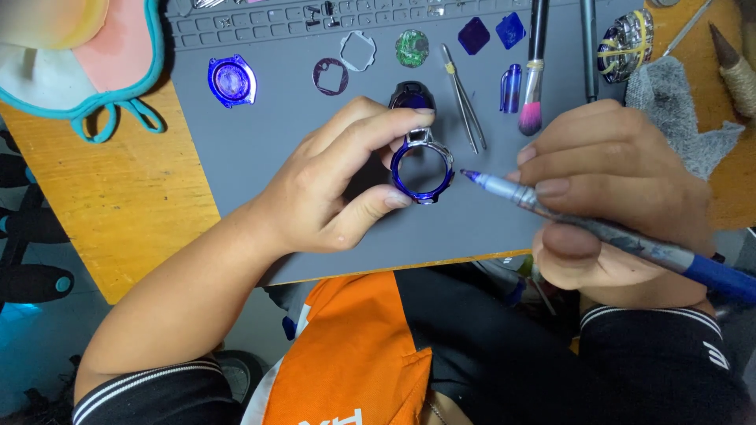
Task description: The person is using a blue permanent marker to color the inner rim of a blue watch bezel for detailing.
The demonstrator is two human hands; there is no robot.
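A blue watch case ring is being gripped by the left hand above the grey mat. A blue marker is being grasped by the right hand, its tip just beside the ring.

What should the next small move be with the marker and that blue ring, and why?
Probably bring the marker tip a little to the left until it meets the blue ring. The left hand already pinches the ring between thumb and fingers above the grey mat, and the right hand holds the tip just short of its rim.
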